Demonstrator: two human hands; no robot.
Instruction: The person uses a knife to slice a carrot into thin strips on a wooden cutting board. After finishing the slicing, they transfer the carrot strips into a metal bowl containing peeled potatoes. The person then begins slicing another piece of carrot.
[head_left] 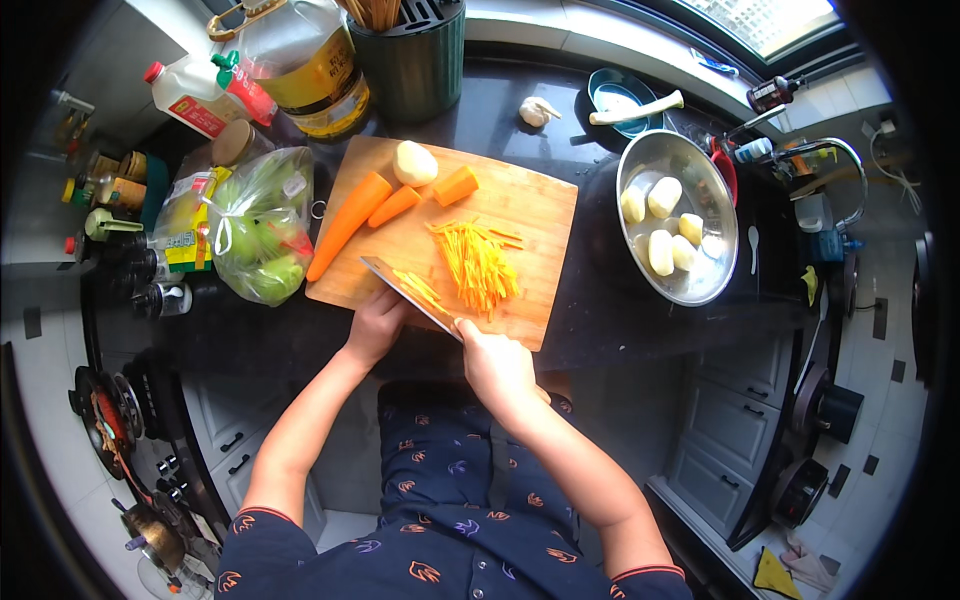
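Note:
In my right hand (pixel 499 372) is the handle of a kitchen knife (pixel 384 272), its wide blade slanting up and left over the near part of the wooden cutting board (pixel 545 240). My left hand (pixel 378 322) is closed, its fingertips against the near side of the blade; what lies under them is hidden. Freshly cut carrot strips (pixel 418 290) lie along the blade's far side. Right of them is a heap of shredded carrot (pixel 478 265). Toward the board's far left rest a long carrot (pixel 347 225), two shorter carrot pieces (pixel 395 207) (pixel 457 186) and a peeled potato (pixel 414 163).
A steel bowl (pixel 727 240) with several peeled potatoes stands to the right. Beyond the board are a garlic bulb (pixel 538 111), a teal dish (pixel 605 85), a dark green utensil holder (pixel 415 75) and a large oil jug (pixel 305 65). A bag of green vegetables (pixel 262 235) sits left.

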